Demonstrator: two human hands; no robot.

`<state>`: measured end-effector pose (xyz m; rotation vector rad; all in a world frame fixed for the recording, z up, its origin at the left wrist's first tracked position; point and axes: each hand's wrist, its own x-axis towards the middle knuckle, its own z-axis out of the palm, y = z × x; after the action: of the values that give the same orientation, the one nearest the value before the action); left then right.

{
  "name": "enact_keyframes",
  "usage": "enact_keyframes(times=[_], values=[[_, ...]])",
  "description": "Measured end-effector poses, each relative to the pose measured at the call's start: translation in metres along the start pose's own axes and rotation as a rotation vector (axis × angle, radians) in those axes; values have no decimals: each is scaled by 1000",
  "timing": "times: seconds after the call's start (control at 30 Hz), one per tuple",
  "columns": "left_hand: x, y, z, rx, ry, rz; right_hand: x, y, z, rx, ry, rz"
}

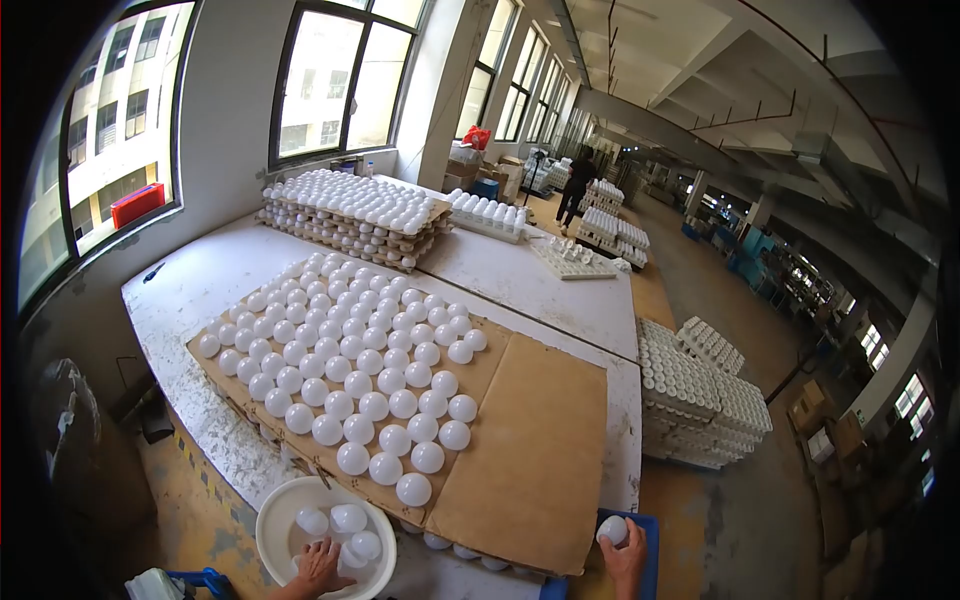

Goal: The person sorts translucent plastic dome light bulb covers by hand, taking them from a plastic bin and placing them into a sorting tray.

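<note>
Globe, glossy and milky white, seems pinched by the right grip; left grip spread over bowl.

This is a factory workshop. Towards eight o'clock, rows of white globes cover cardboard on a broad, scuffed desk. More stacked trays of white parts stand at four o'clock, beside a worn, patchy concrete floor. Large metal-framed windows line the wall at eleven. At one to two o'clock, a long hall recedes under a beamed ceiling with pipes, past a standing person.
</note>
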<state>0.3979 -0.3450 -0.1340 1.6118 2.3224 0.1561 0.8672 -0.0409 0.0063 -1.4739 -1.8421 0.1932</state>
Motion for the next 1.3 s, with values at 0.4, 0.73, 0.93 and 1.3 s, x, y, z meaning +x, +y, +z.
enact_keyframes(times=[0.4,0.73,0.93,1.3], values=[[27,22,-15,-201,-32,-102,86,-130,122,198,-312,-290],[32,22,-16,-209,27,-111,204,-197,244,-76,-487,-204],[35,22,-16,-155,96,-46,240,-222,326,-90,-603,-279],[23,7,-7,-271,229,-11,221,-225,318,216,-426,-324]])
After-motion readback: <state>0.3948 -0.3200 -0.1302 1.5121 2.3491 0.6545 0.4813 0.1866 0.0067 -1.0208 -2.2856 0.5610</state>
